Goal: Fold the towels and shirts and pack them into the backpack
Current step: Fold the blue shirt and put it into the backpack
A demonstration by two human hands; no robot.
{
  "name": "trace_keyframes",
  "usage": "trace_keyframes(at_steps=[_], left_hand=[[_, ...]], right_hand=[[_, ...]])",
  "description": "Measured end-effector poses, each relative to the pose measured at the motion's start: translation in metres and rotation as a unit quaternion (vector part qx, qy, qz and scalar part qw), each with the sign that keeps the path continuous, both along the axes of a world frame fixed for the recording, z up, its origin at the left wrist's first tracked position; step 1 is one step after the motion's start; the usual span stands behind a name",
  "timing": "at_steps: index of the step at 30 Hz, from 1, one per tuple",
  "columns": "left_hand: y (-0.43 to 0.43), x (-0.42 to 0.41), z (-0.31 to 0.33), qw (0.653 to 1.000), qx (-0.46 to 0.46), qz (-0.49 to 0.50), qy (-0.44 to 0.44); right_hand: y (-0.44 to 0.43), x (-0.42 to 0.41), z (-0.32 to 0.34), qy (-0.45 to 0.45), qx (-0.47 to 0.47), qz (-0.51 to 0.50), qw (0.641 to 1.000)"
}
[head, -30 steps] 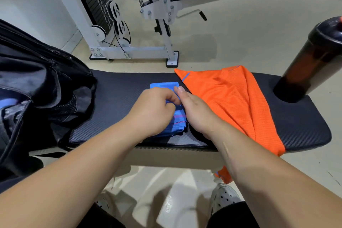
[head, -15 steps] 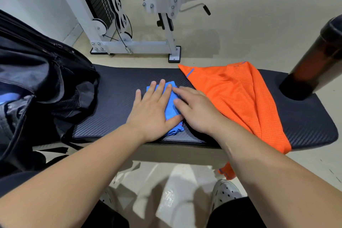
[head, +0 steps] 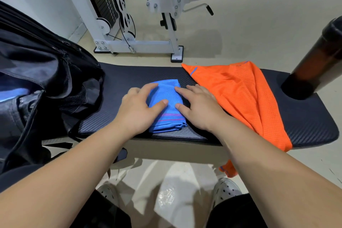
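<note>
A small folded blue towel (head: 169,98) with thin pink stripes lies on the black padded bench (head: 118,83). My left hand (head: 137,109) rests flat on the towel's left side, thumb across its top. On the towel's right edge my right hand (head: 199,105) lies flat with straight fingers. An orange mesh shirt (head: 238,89) is spread unfolded to the right, draping over the bench's front edge. The black backpack (head: 42,83) stands unzipped at the bench's left end, with something blue inside it.
A dark brown shaker bottle (head: 318,61) stands at the bench's right end. Beyond the bench is a white weight machine (head: 133,42) with a black padded seat. My feet in white perforated shoes are on the pale floor below.
My hands have slid apart to the towel's two sides, uncovering its top. A second ago the left hand was curled on the towel; now both lie flat.
</note>
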State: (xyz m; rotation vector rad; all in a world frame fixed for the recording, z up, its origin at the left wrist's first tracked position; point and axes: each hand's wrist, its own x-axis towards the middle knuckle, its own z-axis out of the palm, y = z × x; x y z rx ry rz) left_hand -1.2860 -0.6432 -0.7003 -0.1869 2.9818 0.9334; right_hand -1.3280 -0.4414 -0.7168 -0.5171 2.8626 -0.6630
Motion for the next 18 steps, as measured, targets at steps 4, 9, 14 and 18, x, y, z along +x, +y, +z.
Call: trace_keyframes(at_steps=[4, 9, 14, 18], left_hand=[[0.004, 0.001, 0.002, 0.995, 0.055, -0.041, -0.071], [0.005, -0.008, 0.002, 0.986, 0.15, 0.005, -0.079], [0.005, -0.011, 0.003, 0.96, 0.265, 0.015, -0.086], [0.003, -0.009, 0.006, 0.95, 0.296, 0.017, -0.098]], right_hand=[[-0.002, 0.002, -0.002, -0.001, -0.001, 0.006, 1.0], [-0.002, 0.007, -0.003, -0.011, -0.008, 0.0, 1.0], [0.002, 0.009, -0.005, -0.011, -0.017, 0.001, 1.0], [0.001, 0.008, -0.005, -0.005, -0.014, 0.002, 1.0]])
